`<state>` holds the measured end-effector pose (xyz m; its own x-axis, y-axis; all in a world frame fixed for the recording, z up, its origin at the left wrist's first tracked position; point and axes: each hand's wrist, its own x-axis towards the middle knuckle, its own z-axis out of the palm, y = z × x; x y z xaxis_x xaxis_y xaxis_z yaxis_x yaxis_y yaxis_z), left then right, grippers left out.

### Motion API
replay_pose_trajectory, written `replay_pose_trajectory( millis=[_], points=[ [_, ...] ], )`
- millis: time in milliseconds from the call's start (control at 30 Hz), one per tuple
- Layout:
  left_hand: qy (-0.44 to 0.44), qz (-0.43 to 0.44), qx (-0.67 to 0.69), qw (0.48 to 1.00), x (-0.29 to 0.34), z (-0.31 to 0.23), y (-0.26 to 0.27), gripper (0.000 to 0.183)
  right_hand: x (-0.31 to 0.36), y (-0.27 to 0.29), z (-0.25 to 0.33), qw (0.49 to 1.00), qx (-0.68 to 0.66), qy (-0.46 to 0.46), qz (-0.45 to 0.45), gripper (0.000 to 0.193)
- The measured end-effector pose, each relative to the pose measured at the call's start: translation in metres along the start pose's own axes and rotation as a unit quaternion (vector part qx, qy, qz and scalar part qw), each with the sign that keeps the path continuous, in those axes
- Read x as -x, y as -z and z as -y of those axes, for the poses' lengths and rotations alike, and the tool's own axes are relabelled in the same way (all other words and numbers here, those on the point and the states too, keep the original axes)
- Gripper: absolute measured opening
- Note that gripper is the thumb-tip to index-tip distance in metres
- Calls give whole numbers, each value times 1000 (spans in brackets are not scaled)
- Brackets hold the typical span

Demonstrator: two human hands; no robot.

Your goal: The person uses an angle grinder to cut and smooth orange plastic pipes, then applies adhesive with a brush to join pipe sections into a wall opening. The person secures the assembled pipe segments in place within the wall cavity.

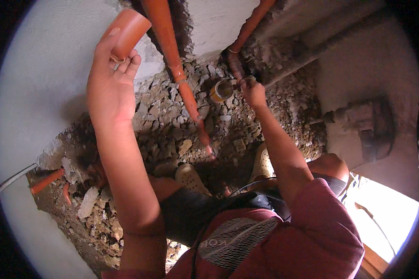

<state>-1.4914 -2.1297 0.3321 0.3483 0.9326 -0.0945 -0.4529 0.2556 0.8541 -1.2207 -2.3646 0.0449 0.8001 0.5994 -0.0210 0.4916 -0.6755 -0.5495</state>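
My left hand is raised at the upper left and grips a short orange plastic pipe piece between thumb and fingers, its tube tilted up to the right. Lower and to the right, my right hand is closed close to an open round tin with a yellowish side, which stands on the rubble. A small pale part shows between the tin and my fingers; what the hand holds is too dark to make out. Just beyond that hand, an orange pipe comes down the wall to a dark, curved lower end.
A long orange pipe runs down the wall and into the rubble between my feet. A grey bar slants at the right, above a dark tool against the wall. Orange pipe stubs lie at the left.
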Motion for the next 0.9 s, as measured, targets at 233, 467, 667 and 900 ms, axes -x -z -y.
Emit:
replay_pose_trajectory(
  millis=[233, 467, 667, 900],
  points=[
    [-16, 1, -13, 1000, -8, -3, 7, 54, -8, 32, -11, 997, -30, -39, -62, 47],
    [-2, -3, 7, 1000, -4, -1, 5, 51, -4, 28, -8, 963, -204, 55, 167, 39],
    [-1, 5, 9, 1000, -8, 1, 7, 45, 1, 47, 0, 942, -138, 129, 278, 39],
    [6, 6, 5, 1000, -13, 3, 8, 44, -5, 60, 9, 980, -107, -1, 169, 42]
  ],
)
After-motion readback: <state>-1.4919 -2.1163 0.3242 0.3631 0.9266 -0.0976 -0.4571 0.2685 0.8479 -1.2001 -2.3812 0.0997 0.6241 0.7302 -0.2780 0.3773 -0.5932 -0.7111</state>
